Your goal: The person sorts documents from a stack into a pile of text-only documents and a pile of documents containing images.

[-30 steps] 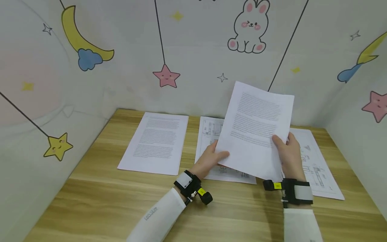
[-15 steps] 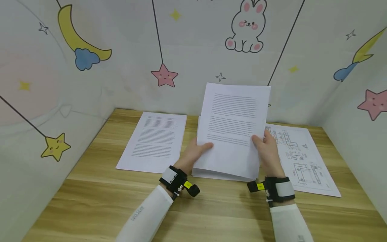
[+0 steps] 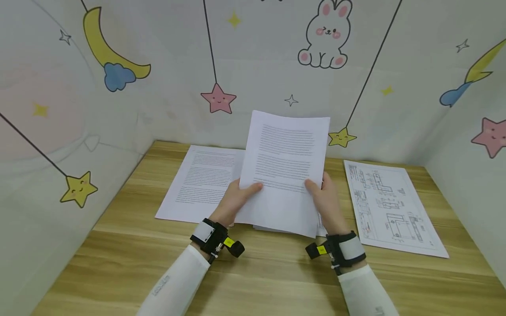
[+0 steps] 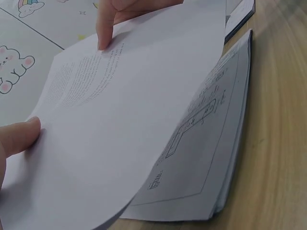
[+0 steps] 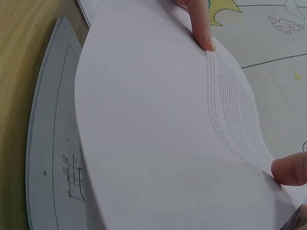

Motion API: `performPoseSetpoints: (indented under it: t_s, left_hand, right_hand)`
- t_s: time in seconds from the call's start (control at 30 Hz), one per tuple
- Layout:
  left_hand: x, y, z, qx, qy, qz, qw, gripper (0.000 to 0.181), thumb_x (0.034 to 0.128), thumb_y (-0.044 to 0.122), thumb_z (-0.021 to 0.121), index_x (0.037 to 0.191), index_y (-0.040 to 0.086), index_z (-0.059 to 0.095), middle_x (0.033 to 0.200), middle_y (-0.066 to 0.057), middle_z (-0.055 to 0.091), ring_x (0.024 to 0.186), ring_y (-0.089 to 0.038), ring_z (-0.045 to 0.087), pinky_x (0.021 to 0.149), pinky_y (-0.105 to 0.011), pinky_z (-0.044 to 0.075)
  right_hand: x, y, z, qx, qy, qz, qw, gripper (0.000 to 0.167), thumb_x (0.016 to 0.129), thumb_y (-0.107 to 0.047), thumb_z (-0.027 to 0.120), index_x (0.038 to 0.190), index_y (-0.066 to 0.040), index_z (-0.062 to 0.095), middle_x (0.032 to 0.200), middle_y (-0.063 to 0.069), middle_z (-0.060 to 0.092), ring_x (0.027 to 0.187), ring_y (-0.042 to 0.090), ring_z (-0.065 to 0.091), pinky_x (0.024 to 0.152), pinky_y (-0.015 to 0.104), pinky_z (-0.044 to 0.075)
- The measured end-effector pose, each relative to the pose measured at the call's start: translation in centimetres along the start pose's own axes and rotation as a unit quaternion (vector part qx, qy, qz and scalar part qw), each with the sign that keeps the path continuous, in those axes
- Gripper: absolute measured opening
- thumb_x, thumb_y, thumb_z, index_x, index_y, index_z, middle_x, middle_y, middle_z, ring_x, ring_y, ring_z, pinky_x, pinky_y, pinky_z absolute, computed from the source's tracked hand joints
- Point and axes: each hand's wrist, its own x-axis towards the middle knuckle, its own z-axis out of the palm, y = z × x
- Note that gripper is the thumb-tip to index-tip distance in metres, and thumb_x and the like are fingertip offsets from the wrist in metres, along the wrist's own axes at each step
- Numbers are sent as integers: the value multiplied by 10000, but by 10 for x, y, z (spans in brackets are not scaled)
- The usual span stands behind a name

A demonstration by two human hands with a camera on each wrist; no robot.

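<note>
A white sheet of paper (image 3: 282,206) with printed lines of text is held up, tilted, in both hands. My left hand (image 3: 234,201) pinches its left edge with the thumb on the printed face, and my right hand (image 3: 329,204) pinches the right edge the same way. The sheet bows between them; whether it is one sheet or more I cannot tell. Below it lies a stack of technical drawings (image 4: 206,163), mostly hidden in the head view. Another text page (image 3: 203,180) lies on the left, partly behind the held sheet and my left hand.
On the right of the wooden table (image 3: 272,276) lies another pile of technical drawings (image 3: 395,210). A white backdrop (image 3: 261,57) with cartoon moons, stars and a rabbit rises behind the table and along both sides.
Both hands have carried the held sheet leftward, and it has turned from a rightward lean to nearly upright. The right-hand drawings are now uncovered, while the left text page is partly covered.
</note>
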Motion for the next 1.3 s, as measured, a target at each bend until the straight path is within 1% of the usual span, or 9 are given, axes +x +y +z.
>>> performPoseSetpoints:
  t_s: [0.2, 0.33, 0.57, 0.7, 0.8, 0.93, 1.03, 1.17, 1.3]
  left_hand:
    - [-4, -3, -16, 20, 267, -55, 9996, 416, 928, 398, 678, 1290, 215, 583, 1215, -86, 680, 1021, -209, 708, 801, -381, 592]
    - [-4, -4, -26, 130, 502, -125, 9986, 436, 939, 376, 668, 1318, 189, 560, 1244, -96, 667, 1048, -217, 696, 816, -362, 581]
    - [-8, -2, -45, 300, 917, -152, 9952, 433, 970, 341, 629, 1342, 143, 533, 1270, -121, 638, 1079, -229, 663, 821, -329, 551]
    - [-10, 0, -58, 276, 1041, -144, 9941, 439, 988, 328, 602, 1365, 124, 509, 1295, -129, 613, 1104, -243, 645, 827, -328, 539]
    - [-11, 2, -68, 349, 1073, -161, 9935, 446, 1001, 286, 575, 1398, 107, 479, 1336, -136, 581, 1168, -265, 605, 900, -362, 507]
    - [-13, 5, -82, 647, 1077, -198, 9919, 471, 1009, 215, 531, 1453, 90, 431, 1426, -145, 515, 1293, -293, 503, 1070, -466, 413]
    - [-15, 6, -93, 970, 1110, -175, 9889, 494, 1015, 180, 497, 1484, 64, 393, 1486, -163, 465, 1368, -307, 428, 1166, -513, 320]
    - [-17, 5, -111, 1448, 1136, -198, 9827, 503, 1019, 162, 465, 1494, 27, 371, 1505, -193, 446, 1386, -328, 405, 1171, -543, 304]
    - [-20, 1, -126, 1862, 1153, -354, 9751, 537, 1020, 175, 454, 1519, 21, 331, 1525, -213, 419, 1374, -347, 412, 1145, -559, 336]
  right_hand:
    - [2, 0, 20, 116, -356, -154, 9992, 546, 981, -11, 422, 1509, -83, 307, 1464, 136, 479, 1303, 270, 480, 1047, 407, 406]
    - [3, -2, 33, 261, -630, -215, 9974, 611, 962, 43, 376, 1540, -89, 229, 1526, 141, 397, 1389, 283, 403, 1137, 483, 339]
    - [4, -6, 54, 453, -615, -225, 9968, 660, 948, 40, 396, 1559, -106, 193, 1520, 129, 382, 1395, 295, 413, 1160, 501, 335]
    - [2, -5, 66, 400, -743, -152, 9963, 657, 967, -7, 420, 1568, -126, 184, 1499, 136, 427, 1346, 305, 481, 1099, 485, 405]
    - [0, -3, 76, 348, -868, -183, 9955, 647, 978, -22, 425, 1569, -128, 185, 1483, 154, 451, 1306, 323, 524, 1045, 470, 442]
    - [-2, -2, 91, 192, -959, -256, 9949, 636, 995, -45, 436, 1573, -129, 183, 1515, 157, 427, 1345, 330, 506, 1070, 493, 446]
    - [0, 0, 103, -29, -1061, -179, 9942, 618, 1012, -90, 460, 1571, -147, 201, 1480, 162, 475, 1296, 323, 554, 1017, 474, 486]
    - [3, 2, 117, -307, -1304, 40, 9910, 613, 1018, -138, 491, 1567, -152, 218, 1418, 169, 534, 1195, 290, 601, 923, 393, 499]
    - [6, 0, 132, -574, -1490, -7, 9872, 645, 1001, -90, 469, 1575, -93, 176, 1514, 189, 434, 1331, 307, 495, 1062, 470, 439]
